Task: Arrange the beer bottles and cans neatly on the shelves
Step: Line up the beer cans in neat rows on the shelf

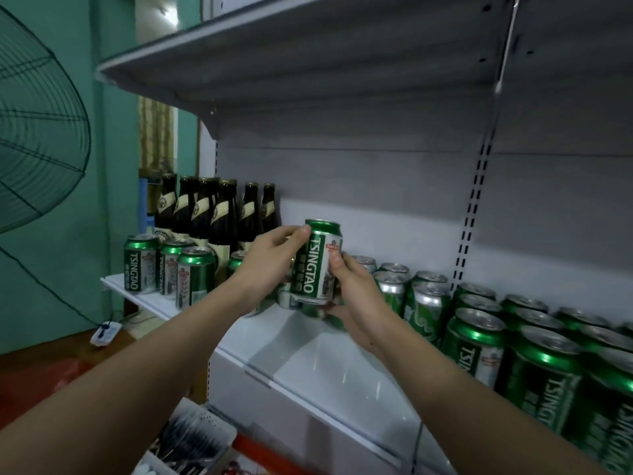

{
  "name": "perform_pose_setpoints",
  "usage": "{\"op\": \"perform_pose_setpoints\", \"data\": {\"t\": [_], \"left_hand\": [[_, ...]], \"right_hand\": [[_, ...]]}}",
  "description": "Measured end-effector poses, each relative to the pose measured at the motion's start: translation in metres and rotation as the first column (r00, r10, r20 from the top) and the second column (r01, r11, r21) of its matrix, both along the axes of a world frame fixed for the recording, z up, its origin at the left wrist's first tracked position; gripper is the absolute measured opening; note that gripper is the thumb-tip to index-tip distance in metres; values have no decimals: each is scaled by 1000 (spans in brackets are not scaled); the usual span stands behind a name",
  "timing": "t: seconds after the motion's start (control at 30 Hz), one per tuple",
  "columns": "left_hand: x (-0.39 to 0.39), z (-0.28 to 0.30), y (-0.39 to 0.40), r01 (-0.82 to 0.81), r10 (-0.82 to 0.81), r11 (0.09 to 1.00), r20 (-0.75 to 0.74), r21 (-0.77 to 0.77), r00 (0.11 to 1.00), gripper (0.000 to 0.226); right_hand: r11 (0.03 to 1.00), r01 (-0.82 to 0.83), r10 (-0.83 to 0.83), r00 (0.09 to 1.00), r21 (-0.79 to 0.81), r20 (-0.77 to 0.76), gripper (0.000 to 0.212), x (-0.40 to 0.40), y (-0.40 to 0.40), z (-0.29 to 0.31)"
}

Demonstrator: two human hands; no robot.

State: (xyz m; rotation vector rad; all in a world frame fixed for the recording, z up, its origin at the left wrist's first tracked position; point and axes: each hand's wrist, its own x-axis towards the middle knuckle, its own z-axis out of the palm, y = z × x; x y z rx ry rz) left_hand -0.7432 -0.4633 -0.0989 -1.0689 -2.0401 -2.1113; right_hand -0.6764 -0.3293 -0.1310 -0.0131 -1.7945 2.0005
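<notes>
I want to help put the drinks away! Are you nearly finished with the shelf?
About halfway, I'd guess. Done: the green cans on the right stand in tidy rows, and the dark beer bottles are upright at the back left. In hand: the left hand and right hand hold one Tsingtao can above the shelf. Left: the loose cans at the left end need lining up.

Pretty dim overall with a cool greenish cast. The brightest patch is a blown-out window [161,15] up at 11 o'clock. The upper shelf [308,63] throws a broad shadow over the back panel [376,173]. Soft glare sits on the can tops [479,320] at 4 o'clock. Wide-angle bending toward the edges, and it's slightly soft throughout.
</notes>
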Motion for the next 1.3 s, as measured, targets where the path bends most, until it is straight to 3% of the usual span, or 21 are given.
{"op": "perform_pose_setpoints", "data": {"t": [0.3,0.47,0.73,0.97,1.3], "left_hand": [[67,66,33,106,-114,992,-122,-67,986,53],[108,94,66,160,-181,979,-181,-125,967,68],[182,111,134,299,-317,948,-217,-111,923,65],[265,108,211,436,-437,899,-190,-46,879,49],[371,90,308,641,-662,749,-157,-169,733,49]], "right_hand": [[995,85,-79,989,44,-121,35,83,27,54],[967,242,-225,958,76,-179,36,134,55,72],[918,375,-346,916,129,-202,35,225,110,85],[720,594,-543,804,359,-242,48,327,163,84],[564,778,-735,626,276,-260,53,450,229,57]]}}
